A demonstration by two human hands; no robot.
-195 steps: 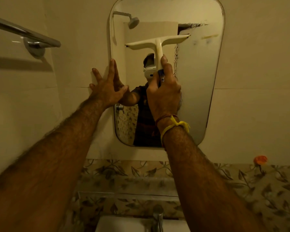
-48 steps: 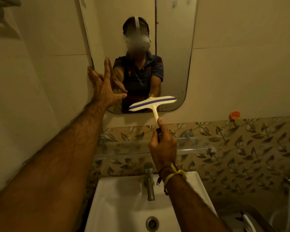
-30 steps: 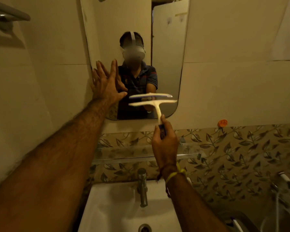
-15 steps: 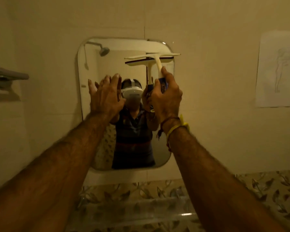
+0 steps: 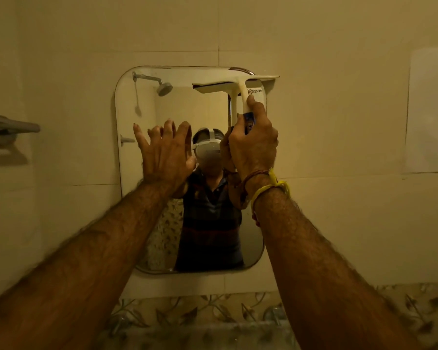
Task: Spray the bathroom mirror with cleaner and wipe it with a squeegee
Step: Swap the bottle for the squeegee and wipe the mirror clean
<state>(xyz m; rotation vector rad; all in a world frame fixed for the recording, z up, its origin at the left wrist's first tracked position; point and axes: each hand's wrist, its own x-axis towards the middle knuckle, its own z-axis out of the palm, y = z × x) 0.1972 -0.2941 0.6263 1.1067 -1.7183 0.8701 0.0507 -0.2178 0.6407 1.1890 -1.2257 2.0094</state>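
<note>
A rounded rectangular mirror (image 5: 147, 102) hangs on the tiled wall straight ahead. My right hand (image 5: 253, 145) grips the handle of a white squeegee (image 5: 235, 84), whose blade lies across the mirror's top right corner, its right end past the mirror's edge. My left hand (image 5: 166, 155) is spread flat, fingers apart, against the glass at mid-height, left of the squeegee. No spray bottle is in view.
A metal towel bar (image 5: 10, 127) juts from the wall at the left. A paper sheet with a figure drawing (image 5: 433, 109) is stuck on the wall at right. A leaf-patterned tile band (image 5: 213, 314) runs below the mirror.
My right hand has lifted the squeegee from the mirror's bottom up to its top right corner. My left hand has stayed on the glass. My view has tilted up, away from the sink.
</note>
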